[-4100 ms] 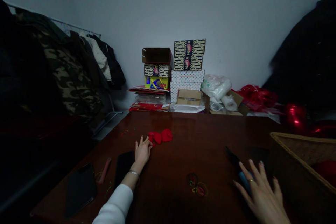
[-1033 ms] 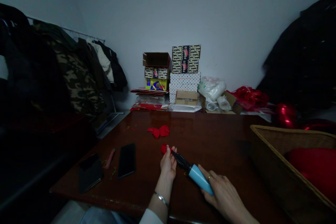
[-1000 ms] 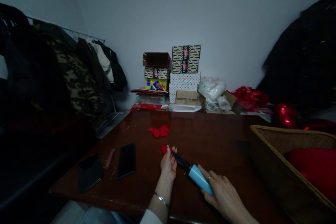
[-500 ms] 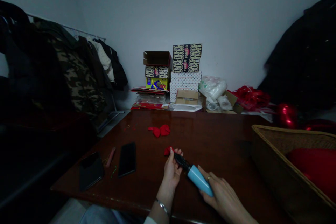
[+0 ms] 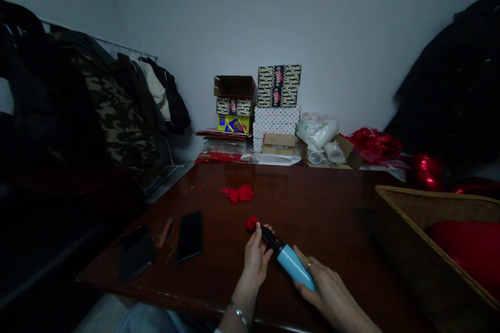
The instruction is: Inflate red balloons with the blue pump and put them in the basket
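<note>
My right hand (image 5: 328,286) is wrapped round the light blue body of a balloon pump (image 5: 295,267), which slants up and left over the table. My left hand (image 5: 254,256) pinches at the pump's black nozzle end, where a small red balloon (image 5: 252,222) sticks out past the fingertips. The balloon's neck is hidden by the fingers, so I cannot tell how far it covers the nozzle. Farther back on the table lie several limp red balloons (image 5: 238,194) in a loose heap.
On the left of the brown table (image 5: 312,203) lie a dark phone (image 5: 189,236), a dark flat device (image 5: 136,254) and a small reddish stick (image 5: 165,232). A wicker basket (image 5: 406,234) with something red inside stands at right. Stacked boxes (image 5: 276,122) stand behind the table.
The pump's blue body has shifted slightly up and left with my right hand. My left fingertips have moved a touch, and more of the red balloon shows.
</note>
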`<move>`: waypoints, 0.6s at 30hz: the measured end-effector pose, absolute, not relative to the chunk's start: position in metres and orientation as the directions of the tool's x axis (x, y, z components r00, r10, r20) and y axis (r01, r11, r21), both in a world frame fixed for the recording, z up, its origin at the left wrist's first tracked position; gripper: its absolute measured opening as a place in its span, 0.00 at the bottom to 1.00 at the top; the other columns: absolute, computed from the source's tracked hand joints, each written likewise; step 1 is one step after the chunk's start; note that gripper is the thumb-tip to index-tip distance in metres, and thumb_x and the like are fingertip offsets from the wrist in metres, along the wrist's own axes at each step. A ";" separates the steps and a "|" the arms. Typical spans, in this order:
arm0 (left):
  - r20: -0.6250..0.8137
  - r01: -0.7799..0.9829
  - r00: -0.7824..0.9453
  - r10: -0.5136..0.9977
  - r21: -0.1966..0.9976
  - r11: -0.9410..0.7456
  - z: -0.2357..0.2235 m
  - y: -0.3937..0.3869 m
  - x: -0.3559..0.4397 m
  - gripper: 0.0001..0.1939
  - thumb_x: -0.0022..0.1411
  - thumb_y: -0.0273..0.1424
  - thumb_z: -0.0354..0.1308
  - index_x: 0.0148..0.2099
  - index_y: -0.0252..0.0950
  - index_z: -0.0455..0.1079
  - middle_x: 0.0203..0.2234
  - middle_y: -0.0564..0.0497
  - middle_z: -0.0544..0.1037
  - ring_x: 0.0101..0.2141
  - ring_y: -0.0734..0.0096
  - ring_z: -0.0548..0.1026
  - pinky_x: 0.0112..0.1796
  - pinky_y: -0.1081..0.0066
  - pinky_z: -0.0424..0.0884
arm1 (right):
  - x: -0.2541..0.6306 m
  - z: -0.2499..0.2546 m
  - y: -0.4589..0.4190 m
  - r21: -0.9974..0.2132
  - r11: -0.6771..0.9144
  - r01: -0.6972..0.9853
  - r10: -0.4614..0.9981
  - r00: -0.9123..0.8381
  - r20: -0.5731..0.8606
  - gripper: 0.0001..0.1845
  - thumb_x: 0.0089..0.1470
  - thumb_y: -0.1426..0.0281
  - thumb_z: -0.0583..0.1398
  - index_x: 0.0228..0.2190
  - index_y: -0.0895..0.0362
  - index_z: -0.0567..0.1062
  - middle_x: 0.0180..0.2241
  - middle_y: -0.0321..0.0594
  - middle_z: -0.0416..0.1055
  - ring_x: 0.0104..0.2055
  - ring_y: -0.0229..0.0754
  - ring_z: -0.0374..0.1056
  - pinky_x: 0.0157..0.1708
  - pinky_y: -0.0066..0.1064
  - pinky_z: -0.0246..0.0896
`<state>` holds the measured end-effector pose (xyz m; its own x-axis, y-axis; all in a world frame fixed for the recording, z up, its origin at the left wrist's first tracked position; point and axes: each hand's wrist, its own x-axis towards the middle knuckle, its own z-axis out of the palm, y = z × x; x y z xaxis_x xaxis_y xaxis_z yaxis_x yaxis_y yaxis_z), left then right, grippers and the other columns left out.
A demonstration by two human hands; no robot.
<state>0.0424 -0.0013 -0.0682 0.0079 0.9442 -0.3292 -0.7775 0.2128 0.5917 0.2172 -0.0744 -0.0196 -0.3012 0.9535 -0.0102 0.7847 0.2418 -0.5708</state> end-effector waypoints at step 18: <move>-0.232 -0.939 0.069 0.970 0.313 0.142 -0.049 0.013 0.043 0.15 0.57 0.41 0.56 0.28 0.36 0.61 0.18 0.57 0.63 0.20 0.79 0.66 0.37 0.68 0.72 | 0.203 -0.014 -0.079 -0.656 0.227 0.720 0.945 -0.326 -0.030 0.35 0.49 0.63 0.52 0.58 0.57 0.55 0.57 0.43 0.59 0.56 0.43 0.58 0.53 0.30 0.50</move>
